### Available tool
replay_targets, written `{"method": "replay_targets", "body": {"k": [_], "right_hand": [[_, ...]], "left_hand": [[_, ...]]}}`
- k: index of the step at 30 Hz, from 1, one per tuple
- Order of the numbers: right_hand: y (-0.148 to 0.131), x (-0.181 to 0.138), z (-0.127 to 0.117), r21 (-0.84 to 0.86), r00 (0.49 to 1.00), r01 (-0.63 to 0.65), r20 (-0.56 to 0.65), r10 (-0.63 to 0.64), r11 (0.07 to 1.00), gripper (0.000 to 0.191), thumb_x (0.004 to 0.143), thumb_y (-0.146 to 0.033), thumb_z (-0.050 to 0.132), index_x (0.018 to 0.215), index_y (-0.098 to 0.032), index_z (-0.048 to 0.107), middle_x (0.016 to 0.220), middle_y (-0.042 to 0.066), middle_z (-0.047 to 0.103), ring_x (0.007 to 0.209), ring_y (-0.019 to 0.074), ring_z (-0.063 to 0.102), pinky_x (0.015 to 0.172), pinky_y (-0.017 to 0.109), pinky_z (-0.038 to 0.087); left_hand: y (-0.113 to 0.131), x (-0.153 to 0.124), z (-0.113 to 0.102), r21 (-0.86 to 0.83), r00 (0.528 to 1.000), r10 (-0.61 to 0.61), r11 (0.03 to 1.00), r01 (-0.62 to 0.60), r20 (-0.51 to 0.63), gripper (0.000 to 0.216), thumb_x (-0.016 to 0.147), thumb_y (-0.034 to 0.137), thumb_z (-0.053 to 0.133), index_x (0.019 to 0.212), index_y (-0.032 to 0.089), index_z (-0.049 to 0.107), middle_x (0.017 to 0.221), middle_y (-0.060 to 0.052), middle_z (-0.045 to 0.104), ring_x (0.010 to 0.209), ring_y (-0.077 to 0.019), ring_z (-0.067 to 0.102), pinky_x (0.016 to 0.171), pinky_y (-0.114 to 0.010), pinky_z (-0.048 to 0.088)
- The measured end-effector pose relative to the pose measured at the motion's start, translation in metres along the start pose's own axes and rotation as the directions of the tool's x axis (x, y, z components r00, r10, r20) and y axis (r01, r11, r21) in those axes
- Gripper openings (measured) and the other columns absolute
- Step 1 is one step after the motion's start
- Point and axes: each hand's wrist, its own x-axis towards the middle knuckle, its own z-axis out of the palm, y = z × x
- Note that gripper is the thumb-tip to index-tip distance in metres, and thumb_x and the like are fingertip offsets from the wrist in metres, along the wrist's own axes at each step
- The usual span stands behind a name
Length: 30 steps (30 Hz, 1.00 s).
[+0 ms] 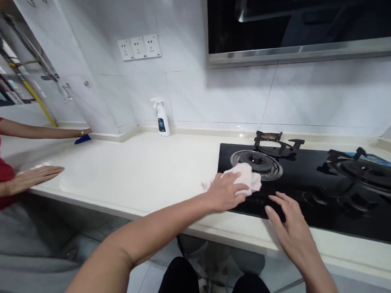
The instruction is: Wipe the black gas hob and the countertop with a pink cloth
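Note:
My left hand [226, 191] grips a pale pink cloth [249, 178], pressing it onto the front left part of the black gas hob [301, 202]. The cloth overlaps the front of the left burner [256, 161] and hangs partly over the hob's left edge. With fingers spread and nothing in them, my right hand [289, 226] hovers at the hob's front edge; whether its fingertips touch the glass I cannot tell. A black pan support [276, 147] has been shifted off the left burner and sits tilted at the back edge of the hob.
A white spray bottle [162, 117] stands against the back wall. To the left, another person in a red top [2, 163] leans on the white countertop [119, 171], one hand on a blue cloth [83, 139]. A dark range hood [300, 21] hangs above; the right burner [365, 171] carries its support.

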Motion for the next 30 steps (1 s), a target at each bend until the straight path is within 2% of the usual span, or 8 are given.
{"method": "replay_targets", "body": {"k": [3,7,11,14,18,23,26,30], "right_hand": [[0.009,0.003,-0.002,0.077,0.995,-0.076,-0.059,0.081,0.994,0.053,0.1,-0.062,0.046,0.13,-0.021,0.063,0.146,0.016,0.053,0.14,0.0332,0.049,0.118,0.056,0.039],[0.019,0.006,-0.004,0.12,0.986,-0.146,-0.069,0.155,0.982,0.056,0.097,-0.066,0.046,0.124,-0.022,0.065,0.14,0.014,0.057,0.135,0.0314,0.053,0.118,0.051,0.038],[0.015,0.005,-0.005,0.084,0.982,-0.173,-0.056,0.178,0.981,0.058,0.095,-0.069,0.046,0.122,-0.022,0.066,0.141,0.014,0.056,0.134,0.0316,0.053,0.113,0.049,0.042],[0.01,0.003,-0.006,0.037,0.987,-0.151,-0.052,0.153,0.988,0.059,0.097,-0.068,0.044,0.125,-0.02,0.064,0.14,0.016,0.057,0.136,0.0325,0.051,0.116,0.052,0.038],[0.01,0.002,-0.006,0.003,0.993,-0.117,-0.029,0.117,0.993,0.058,0.097,-0.067,0.044,0.127,-0.021,0.063,0.141,0.016,0.058,0.138,0.0337,0.05,0.118,0.055,0.037],[0.01,0.0,-0.003,-0.046,0.996,-0.09,0.019,0.091,0.995,0.057,0.097,-0.068,0.045,0.126,-0.022,0.064,0.142,0.015,0.059,0.137,0.0344,0.052,0.112,0.057,0.042],[0.005,-0.002,0.0,-0.089,0.999,-0.018,0.044,0.021,0.996,0.055,0.099,-0.065,0.043,0.126,-0.023,0.064,0.141,0.014,0.061,0.136,0.0342,0.053,0.113,0.059,0.041],[0.0,-0.003,0.002,-0.13,0.996,0.051,0.082,-0.041,0.99,0.05,0.1,-0.063,0.042,0.125,-0.026,0.064,0.138,0.012,0.063,0.133,0.0332,0.056,0.11,0.058,0.044]], "left_hand": [[0.027,-0.01,-0.002,-0.056,0.997,0.075,0.996,-0.073,0.032,0.041,0.106,0.051,0.045,0.136,0.04,0.07,0.167,-0.004,0.043,0.151,-0.0316,0.043,0.117,-0.055,0.037],[0.056,-0.022,-0.002,-0.071,0.972,0.225,0.973,-0.22,0.07,0.041,0.107,0.052,0.041,0.136,0.043,0.068,0.169,-0.001,0.04,0.151,-0.0317,0.041,0.113,-0.056,0.04],[0.059,-0.047,-0.004,-0.015,0.945,0.325,0.946,-0.325,0.019,0.039,0.108,0.048,0.042,0.135,0.04,0.07,0.168,-0.003,0.041,0.15,-0.0296,0.043,0.112,-0.05,0.042],[0.033,-0.069,-0.01,-0.052,0.965,0.261,0.964,-0.26,0.001,0.036,0.107,0.048,0.048,0.132,0.039,0.072,0.167,-0.004,0.043,0.149,-0.0281,0.045,0.115,-0.047,0.041],[-0.025,-0.097,-0.028,-0.133,0.996,0.004,0.991,0.007,0.084,0.041,0.107,0.052,0.045,0.14,0.041,0.066,0.168,-0.002,0.042,0.15,-0.0292,0.044,0.118,-0.051,0.039],[-0.097,-0.125,-0.053,-0.062,0.924,-0.358,0.927,0.369,0.136,0.05,0.109,0.052,0.031,0.149,0.038,0.058,0.17,-0.004,0.037,0.156,-0.0311,0.034,0.121,-0.058,0.031],[-0.125,-0.123,-0.053,-0.041,0.876,-0.464,0.88,0.473,0.133,0.06,0.107,0.06,0.029,0.159,0.036,0.044,0.173,-0.006,0.032,0.158,-0.0312,0.03,0.123,-0.057,0.029],[-0.139,-0.086,-0.04,0.005,0.847,-0.519,0.853,0.522,0.109,0.075,0.103,0.068,0.027,0.167,0.029,0.029,0.176,-0.01,0.021,0.161,-0.0331,0.022,0.125,-0.058,0.023]]}}
